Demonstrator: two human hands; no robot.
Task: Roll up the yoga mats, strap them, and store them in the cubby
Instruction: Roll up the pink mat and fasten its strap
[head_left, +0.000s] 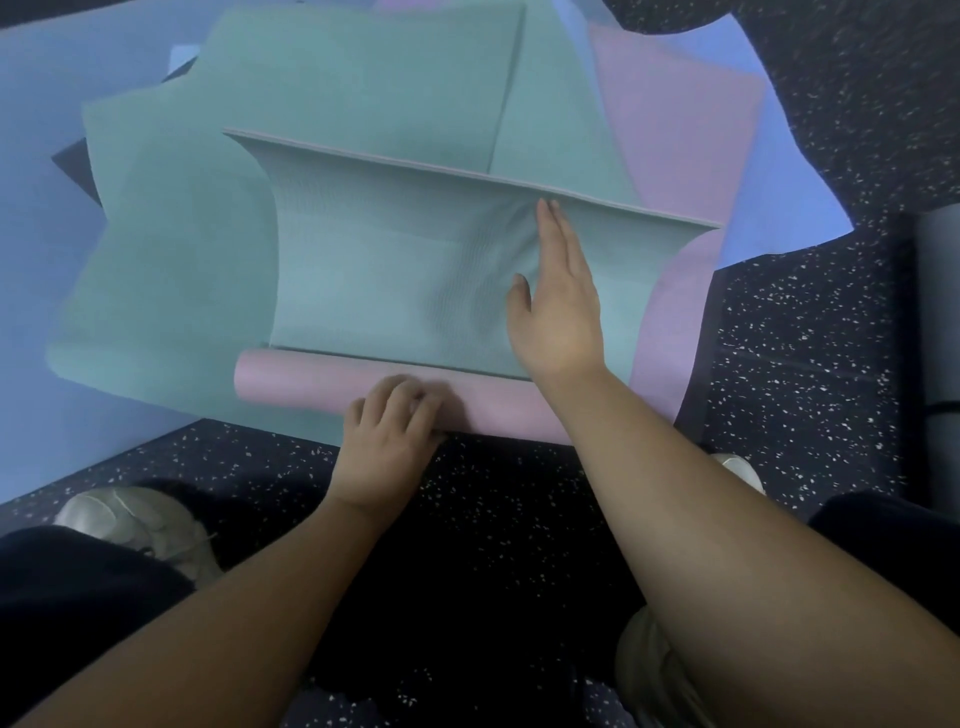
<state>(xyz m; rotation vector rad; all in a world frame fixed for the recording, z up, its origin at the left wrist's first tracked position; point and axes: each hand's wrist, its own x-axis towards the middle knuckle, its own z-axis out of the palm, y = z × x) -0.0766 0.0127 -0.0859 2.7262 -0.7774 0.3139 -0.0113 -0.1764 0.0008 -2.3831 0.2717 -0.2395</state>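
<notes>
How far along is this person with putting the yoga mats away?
Early on. In hand: the left hand grips the pink roll of one mat, while the right hand lies flat on its unrolled green face. Left: several other mats lie spread on the floor. No strap or cubby is in view.

Your near side is open: bare speckled floor (519, 519) lies between your shoes and the pink roll (311, 384). Beyond it, the raised teal flap (363, 249) blocks a straight reach forward. To your right, a dark upright object (935, 322) stands near the overlapping mats (675, 130).
</notes>
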